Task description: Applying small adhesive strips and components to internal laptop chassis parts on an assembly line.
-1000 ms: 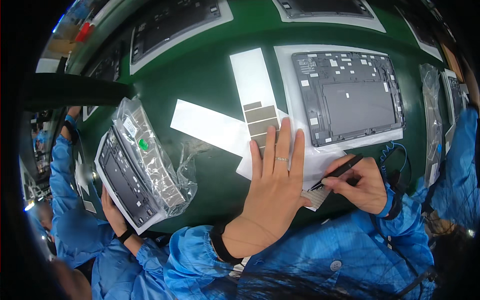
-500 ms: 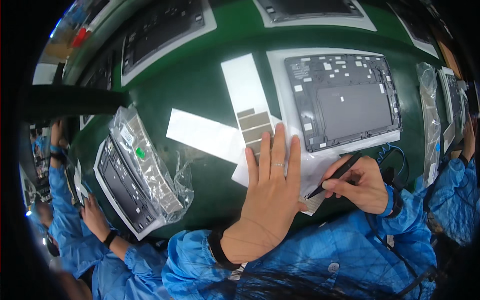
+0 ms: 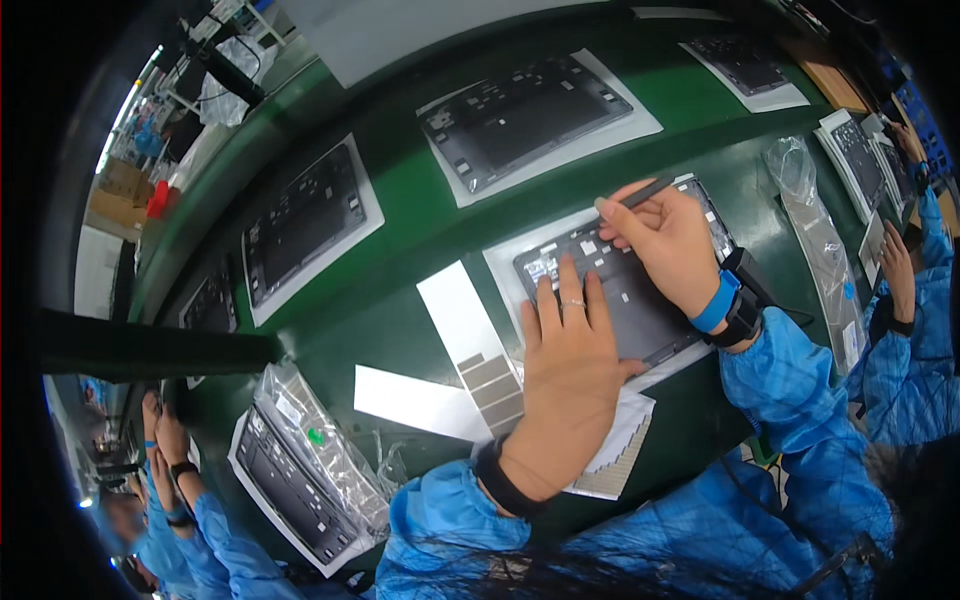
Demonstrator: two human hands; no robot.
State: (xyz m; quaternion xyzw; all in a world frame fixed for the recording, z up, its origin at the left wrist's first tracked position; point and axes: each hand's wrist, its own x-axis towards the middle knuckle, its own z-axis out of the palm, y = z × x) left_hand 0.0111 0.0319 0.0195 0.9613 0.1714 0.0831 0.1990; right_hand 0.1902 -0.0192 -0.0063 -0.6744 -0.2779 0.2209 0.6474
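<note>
A dark grey tablet-like housing [image 3: 628, 325] with small white patches lies in front of me on a white sheet [image 3: 503, 262]. My left hand [image 3: 572, 385] rests over its near left part, fingers spread and holding nothing. Above the far part of the housing, my right hand [image 3: 668, 245] grips a slim black pen-like tool [image 3: 645, 193]; its tip is hidden. By my left wrist lie a white strip with grey-brown rectangular stickers [image 3: 485, 388] and a plain white strip [image 3: 415, 402]. Part of a sheet with small tan stickers [image 3: 608, 476] shows below my left hand.
A clear bag of stickers [image 3: 318, 430] lies on another housing [image 3: 290, 495] at left. A second bag [image 3: 822, 240] is at right. More housings [image 3: 535, 120] sit on the raised far ledge. Co-workers' hands [image 3: 895, 270] are at right and left.
My right hand has moved from the small sticker sheet up over the housing, still holding the black tool. My left hand has shifted right onto the housing. The view has turned toward the far ledge.
</note>
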